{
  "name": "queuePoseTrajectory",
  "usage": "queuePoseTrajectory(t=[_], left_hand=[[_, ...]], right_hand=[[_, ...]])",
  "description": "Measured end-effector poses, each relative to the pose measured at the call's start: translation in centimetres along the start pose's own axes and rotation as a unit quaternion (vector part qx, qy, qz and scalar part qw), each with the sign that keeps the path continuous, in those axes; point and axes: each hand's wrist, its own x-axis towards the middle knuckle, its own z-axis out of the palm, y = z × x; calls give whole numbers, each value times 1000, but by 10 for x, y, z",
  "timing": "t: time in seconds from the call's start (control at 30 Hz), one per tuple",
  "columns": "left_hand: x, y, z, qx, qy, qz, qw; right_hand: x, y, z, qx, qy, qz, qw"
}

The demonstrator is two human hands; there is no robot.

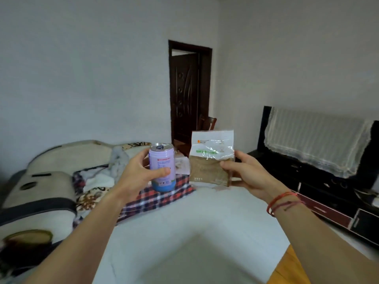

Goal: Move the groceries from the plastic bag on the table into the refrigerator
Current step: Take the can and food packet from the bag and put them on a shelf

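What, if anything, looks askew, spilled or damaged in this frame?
Nothing stands out. The left hand holds the purple can upright; the right hand holds the brown food packet upright, with no tear visible. The only untidy spot is the heap of blankets on the sofa. No refrigerator is in view.

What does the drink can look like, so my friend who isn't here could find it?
Find the dark wooden door in the white wall. Below it and to its left, the left hand holds the can upright. It is round, lilac with a blue bottom and a silver top, unlike the flat brown-filled packet in the right hand.
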Motion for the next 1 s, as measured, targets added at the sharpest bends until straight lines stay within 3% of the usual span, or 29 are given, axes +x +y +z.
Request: queuePoseTrajectory(t=[0.23, 0.5, 0.77, 1.0], left_hand=[[-54, 12, -75, 67, 146, -7, 987], [-143, 34, -114, 119, 322, 2, 939], [-258, 64, -138, 170, 469, -18, 867], [-360, 99, -150, 190, 543, -24, 817]], right_hand=[[54, 13, 95, 24, -150, -2, 988], [70, 8, 191, 19, -334, -3, 942], [26, 9, 300, 35, -470, 11, 882], [-48, -3, 380, 29, -566, -4, 824]])
